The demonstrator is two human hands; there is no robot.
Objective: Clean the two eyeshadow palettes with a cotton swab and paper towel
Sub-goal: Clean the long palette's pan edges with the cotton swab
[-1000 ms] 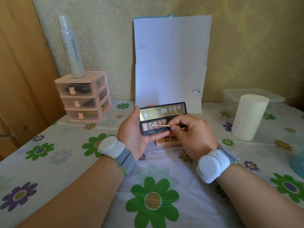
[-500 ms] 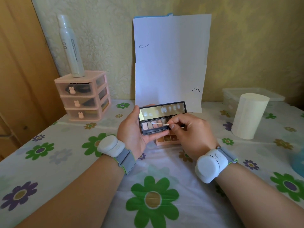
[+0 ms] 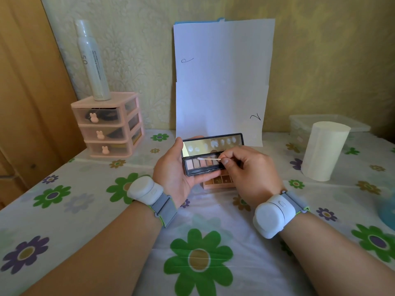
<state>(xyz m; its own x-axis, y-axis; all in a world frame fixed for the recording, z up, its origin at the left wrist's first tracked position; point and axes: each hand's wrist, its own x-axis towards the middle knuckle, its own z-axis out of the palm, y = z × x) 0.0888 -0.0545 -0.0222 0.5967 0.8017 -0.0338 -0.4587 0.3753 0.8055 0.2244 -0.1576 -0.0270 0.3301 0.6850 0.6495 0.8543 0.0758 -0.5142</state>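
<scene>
A table under a white cloth printed with green and purple flowers point(image 3: 128, 242) carries everything. The landmark is the slim black plastic eyeshadow palette point(image 3: 205, 166), held open above the cloth at centre.

- Behind the palette, white paper sheets point(image 3: 222, 82) lean against the wall.
- Well to its right stands a cream roll of paper towel point(image 3: 324, 150), upright and untouched.
- Far to its left sits a pink three-drawer plastic organiser point(image 3: 109, 124), with a tall white spray bottle point(image 3: 92, 60) standing on top.
- The left hand point(image 3: 171, 171) cradles the palette from its left end and underside, fingers curled around the base and thumb at the lid's corner.
- The right hand point(image 3: 250, 171), at the palette's right end, pinches a white cotton swab point(image 3: 208, 159) by one end.
- Just below and behind the palette, a peach-coloured square-pan eyeshadow palette point(image 3: 220, 181) lies on the cloth, partly hidden by both hands.
- The swab's free tip lies over the row of pans, near the hinge; whether it touches cannot be told.

The black palette looks light and rigid, but its pressed powders are probably crumbly and its mirrored lid smudged. It seems best gripped by the base edges, clear of the pans. The swab is thin and likely bends, so light strokes along the ridges between pans would suit.
</scene>
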